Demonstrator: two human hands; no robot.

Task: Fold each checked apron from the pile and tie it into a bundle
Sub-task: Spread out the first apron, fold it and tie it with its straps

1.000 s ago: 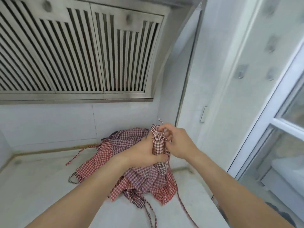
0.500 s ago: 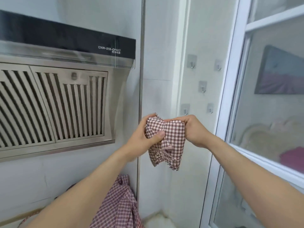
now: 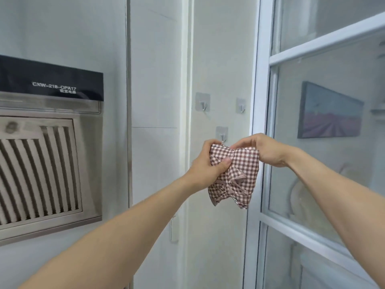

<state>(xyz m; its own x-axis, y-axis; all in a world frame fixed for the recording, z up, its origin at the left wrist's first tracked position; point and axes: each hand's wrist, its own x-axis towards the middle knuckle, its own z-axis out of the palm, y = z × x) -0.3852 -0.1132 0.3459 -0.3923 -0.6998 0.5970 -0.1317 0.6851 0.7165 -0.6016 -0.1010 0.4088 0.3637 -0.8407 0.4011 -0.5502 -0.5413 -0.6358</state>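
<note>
A folded brown-and-white checked apron bundle [image 3: 239,176] hangs in the air in front of the white wall, tied round its middle with its own strap. My left hand [image 3: 208,165] grips its left side, thumb pressed across the front. My right hand [image 3: 264,150] pinches its top right corner from above. The bundle's top edge sits right at a steel adhesive hook [image 3: 222,133] on the wall, which is partly hidden behind it. The apron pile is out of view.
Two more adhesive hooks [image 3: 202,103] [image 3: 241,106] are stuck higher on the wall. A steel range hood [image 3: 50,155] with slatted grille fills the left. A white-framed glass door [image 3: 258,122] stands at the right, with a picture behind the glass.
My view has swung up and right from the counter, so the apron pile has dropped out of sight. Both hands have carried the tied bundle up to the lowest wall hook.
</note>
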